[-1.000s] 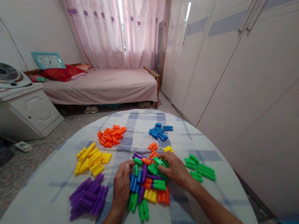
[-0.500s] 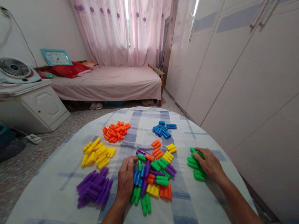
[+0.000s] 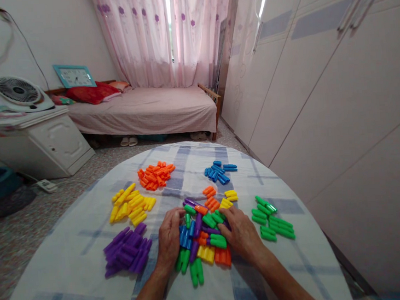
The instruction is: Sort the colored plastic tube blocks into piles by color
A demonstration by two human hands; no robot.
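We've got both hands at the mixed pile of multicoloured plastic tubes (image 3: 202,237), approx. mid-surface (image 3: 73,261), w/ white-&-blue checked cloth (image 3: 312,261) under it. Our L hand (image 3: 168,238) curves round the pile's L side, fingertips by a green pc; can't tell if that grip's closed on anything. Our R hand (image 3: 240,230) is on the pile's R side, fingers bent over green pcs; can't tell if its grip holds any. Single-colour plastic tubes lie apart: orange heap (image 3: 156,176) far L, yellow heap (image 3: 130,205) nearer, purple heap (image 3: 127,252) L of our L hand, blue heap (image 3: 219,172) at far side, green group (image 3: 281,227) R of our R hand. Small orange rows (image 3: 211,203) & yellow rows (image 3: 231,195) sit just beyond the pile.
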